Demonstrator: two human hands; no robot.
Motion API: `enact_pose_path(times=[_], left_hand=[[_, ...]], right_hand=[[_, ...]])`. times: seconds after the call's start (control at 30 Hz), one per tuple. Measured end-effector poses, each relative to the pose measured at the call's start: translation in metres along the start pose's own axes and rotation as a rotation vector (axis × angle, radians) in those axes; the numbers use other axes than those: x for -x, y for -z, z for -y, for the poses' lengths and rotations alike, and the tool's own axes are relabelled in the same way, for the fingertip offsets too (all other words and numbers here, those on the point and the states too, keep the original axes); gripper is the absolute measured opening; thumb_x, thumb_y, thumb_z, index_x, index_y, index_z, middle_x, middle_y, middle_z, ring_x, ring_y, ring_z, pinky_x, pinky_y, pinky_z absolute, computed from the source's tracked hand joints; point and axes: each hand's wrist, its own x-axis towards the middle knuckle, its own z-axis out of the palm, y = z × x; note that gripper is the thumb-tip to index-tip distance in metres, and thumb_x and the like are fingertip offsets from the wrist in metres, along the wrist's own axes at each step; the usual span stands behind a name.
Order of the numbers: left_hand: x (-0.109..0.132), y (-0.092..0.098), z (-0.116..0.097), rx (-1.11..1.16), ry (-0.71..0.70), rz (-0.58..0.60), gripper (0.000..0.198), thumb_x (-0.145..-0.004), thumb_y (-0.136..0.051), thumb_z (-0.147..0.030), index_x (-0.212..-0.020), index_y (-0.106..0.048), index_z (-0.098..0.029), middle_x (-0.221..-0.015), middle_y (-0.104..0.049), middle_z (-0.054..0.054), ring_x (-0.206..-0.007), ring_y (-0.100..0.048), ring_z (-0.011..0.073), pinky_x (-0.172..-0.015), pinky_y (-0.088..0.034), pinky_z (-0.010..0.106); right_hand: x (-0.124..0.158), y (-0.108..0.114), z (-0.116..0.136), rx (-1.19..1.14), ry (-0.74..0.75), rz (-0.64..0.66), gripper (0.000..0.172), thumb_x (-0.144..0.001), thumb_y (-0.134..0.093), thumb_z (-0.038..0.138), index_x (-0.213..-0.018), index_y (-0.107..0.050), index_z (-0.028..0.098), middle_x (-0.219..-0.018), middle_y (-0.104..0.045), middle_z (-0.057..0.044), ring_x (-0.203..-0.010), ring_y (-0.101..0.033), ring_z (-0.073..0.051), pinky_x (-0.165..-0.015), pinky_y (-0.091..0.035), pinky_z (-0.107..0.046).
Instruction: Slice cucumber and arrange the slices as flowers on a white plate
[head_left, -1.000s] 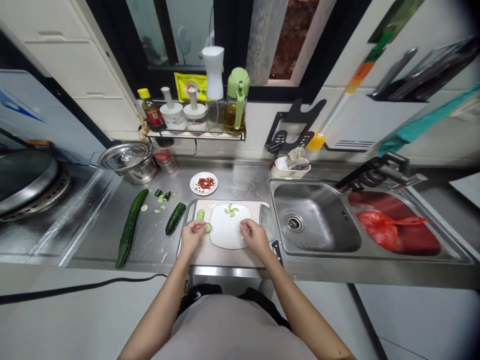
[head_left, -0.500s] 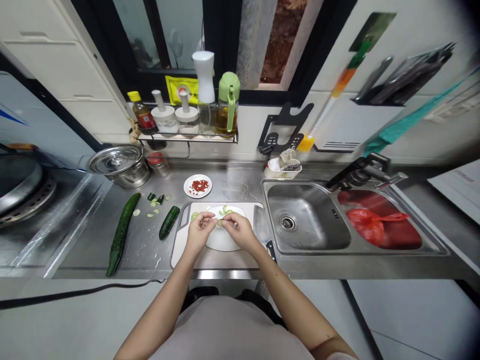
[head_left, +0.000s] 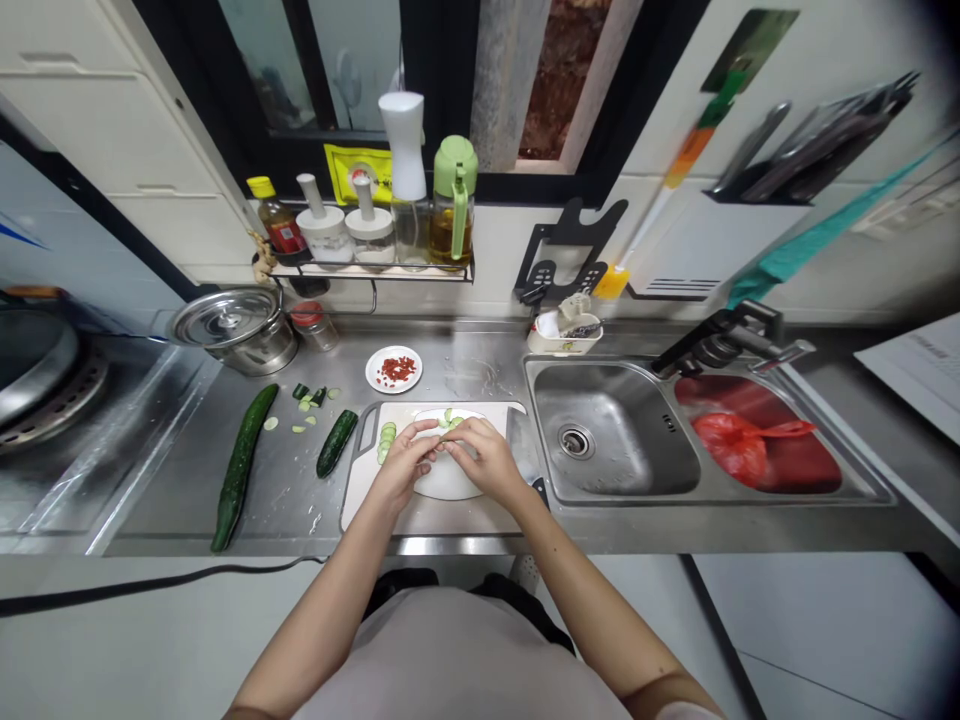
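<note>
A plate [head_left: 450, 484] lies on the cutting board [head_left: 442, 518], 2 cucumbers [head_left: 244, 470] left of it.

Behind the cutting board [head_left: 360, 490] there's room to pass (water-spotted table [head_left: 474, 376]); left of it a cucumber piece [head_left: 337, 443] blocks, behind-left a plate [head_left: 373, 376].

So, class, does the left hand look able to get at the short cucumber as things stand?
Likely yes: the short cucumber lies uncovered on the counter beside the cutting board, with only the board's edge and some low cucumber slices between it and the left hand.
</note>
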Motion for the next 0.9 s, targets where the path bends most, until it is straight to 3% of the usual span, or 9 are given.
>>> enact_pose_path(times=[0.3,0.53,0.77,0.9], left_hand=[[-0.002,-0.001,0.002,-0.083,-0.191,-0.056,0.053,-0.059,-0.077,-0.04,-0.105,-0.059,-0.019,-0.063,-0.057,-0.006,-0.051,-0.043,0.0049,-0.049,-0.028,0.018],[0.0,-0.004,0.005,-0.128,-0.344,-0.072,0.052,-0.064,-0.073,-0.042,-0.107,-0.056,-0.019,-0.067,-0.059,-0.004,-0.061,-0.053,0.0085,-0.064,-0.039,0.022],[-0.002,-0.005,0.009,-0.143,-0.432,-0.06,0.046,-0.07,-0.072,-0.037,-0.109,-0.055,-0.019,-0.071,-0.06,-0.003,-0.065,-0.057,0.0101,-0.065,-0.042,0.022],[-0.004,-0.007,0.012,-0.183,-0.46,-0.077,0.043,-0.073,-0.069,-0.036,-0.11,-0.056,-0.019,-0.073,-0.059,-0.002,-0.066,-0.056,0.0107,-0.064,-0.043,0.022]], right_hand=[[0.003,-0.001,0.002,0.024,0.001,0.017,0.021,-0.095,-0.049,0.032,-0.095,-0.067,0.023,-0.093,-0.065,-0.006,-0.094,-0.056,-0.02,-0.085,-0.044,-0.034],[0.001,-0.006,0.001,-0.056,-0.061,-0.008,0.02,-0.093,-0.05,0.031,-0.08,-0.063,0.022,-0.081,-0.062,-0.004,-0.083,-0.056,-0.018,-0.077,-0.044,-0.029],[0.0,-0.014,-0.005,-0.262,-0.248,-0.017,0.02,-0.086,-0.054,0.033,-0.073,-0.062,0.02,-0.072,-0.062,-0.001,-0.066,-0.054,-0.013,-0.055,-0.038,-0.022],[-0.002,-0.015,-0.005,-0.4,-0.373,-0.009,0.019,-0.081,-0.057,0.034,-0.07,-0.062,0.019,-0.068,-0.063,0.0,-0.06,-0.052,-0.011,-0.052,-0.038,-0.021]])
